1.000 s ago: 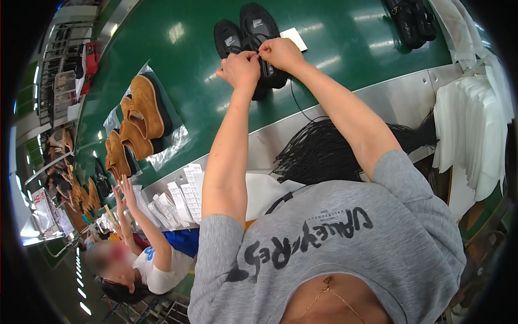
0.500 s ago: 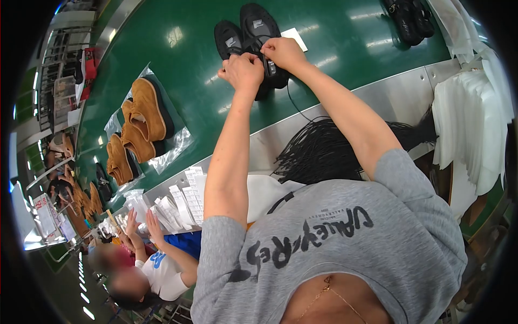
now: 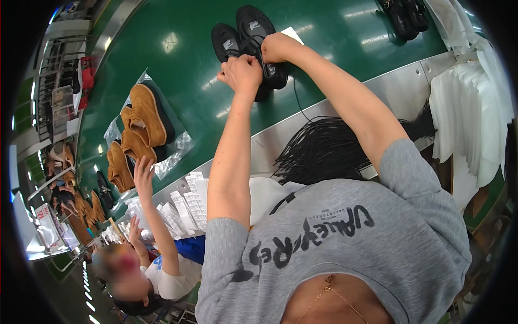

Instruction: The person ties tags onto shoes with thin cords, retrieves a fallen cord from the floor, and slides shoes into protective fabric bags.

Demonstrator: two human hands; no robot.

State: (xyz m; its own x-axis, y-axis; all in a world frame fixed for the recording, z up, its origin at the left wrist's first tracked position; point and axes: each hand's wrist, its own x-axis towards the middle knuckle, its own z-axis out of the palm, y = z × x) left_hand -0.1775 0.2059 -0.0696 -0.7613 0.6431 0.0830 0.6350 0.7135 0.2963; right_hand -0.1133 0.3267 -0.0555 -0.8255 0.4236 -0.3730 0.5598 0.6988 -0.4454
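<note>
Both my hands work over a pair of black shoes, one shoe (image 3: 254, 20) on the right and the other shoe (image 3: 224, 39) beside it, toes pointing away. My left hand (image 3: 240, 74) is closed, thumb and fingers pinching at the black shoelace (image 3: 254, 46) over the shoe openings. My right hand (image 3: 279, 48) is closed in a pinch on the lace too, just above and to the right of the left. The fingers cover part of the lace and the shoes' middle. A thin black cord (image 3: 297, 97) hangs from near the shoes toward the lace bundle.
A bundle of black laces (image 3: 324, 148) hangs at the table edge. Brown suede shoes (image 3: 145, 110) lie on clear plastic at left, near a co-worker's hand (image 3: 144, 175). Label strips (image 3: 189, 200), white sheets (image 3: 467, 108), a white card (image 3: 292, 35) and black shoes (image 3: 402, 19) surround the green table (image 3: 345, 59).
My right hand has moved slightly down and left, nearer the left hand. At left, the co-worker's hand has reached up toward the brown shoes.
</note>
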